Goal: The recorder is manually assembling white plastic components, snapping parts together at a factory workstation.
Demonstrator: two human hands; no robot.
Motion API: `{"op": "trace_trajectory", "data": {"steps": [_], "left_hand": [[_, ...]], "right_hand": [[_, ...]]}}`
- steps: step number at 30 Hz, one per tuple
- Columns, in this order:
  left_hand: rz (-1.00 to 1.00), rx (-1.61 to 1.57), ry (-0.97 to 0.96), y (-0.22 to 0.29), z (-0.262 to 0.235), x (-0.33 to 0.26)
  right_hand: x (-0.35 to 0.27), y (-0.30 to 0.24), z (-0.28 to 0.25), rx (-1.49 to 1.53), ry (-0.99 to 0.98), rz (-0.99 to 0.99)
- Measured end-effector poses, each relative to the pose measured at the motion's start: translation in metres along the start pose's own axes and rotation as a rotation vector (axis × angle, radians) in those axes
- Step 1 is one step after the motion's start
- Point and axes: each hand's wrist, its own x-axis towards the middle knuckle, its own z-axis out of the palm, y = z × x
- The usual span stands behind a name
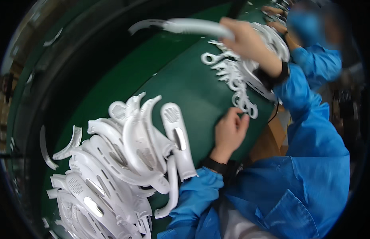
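My right hand [248, 42], raised over the far part of the table, is closed around one end of a long curved white plastic shell [195, 26]. The shell is a little blurred and extends to the left. Lower down, my left hand [229, 133] has its thumb and index finger pinched at the near end of a row of small white ring-ended plastic parts [234, 83], on the closest one. Under and behind my right forearm lies a stack of white curved shells [268, 38], partly hidden by the arm.
A large heap of white curved shells [113, 159], some with perforated ends and oval slots, covers the left of the green table [173, 87]. A cardboard box [268, 143] stands below the table's edge. At the far right, a person in blue [322, 63] works at the same table.
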Motion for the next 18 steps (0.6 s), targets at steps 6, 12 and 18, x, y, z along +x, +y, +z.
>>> {"op": "trace_trajectory", "data": {"steps": [6,12,18], "left_hand": [[0.035,-0.604,0.094,-0.033,-0.020,-0.008],[-0.265,-0.633,0.185,0.022,-0.019,-0.028],[-0.291,-0.506,0.170,0.056,-0.027,-0.026]], "right_hand": [[-0.177,-0.076,-0.005,-0.016,-0.100,0.064],[-0.232,-0.080,-0.011,0.557,-0.140,0.128],[-0.223,0.015,0.047,0.091,0.150,0.393]]}}
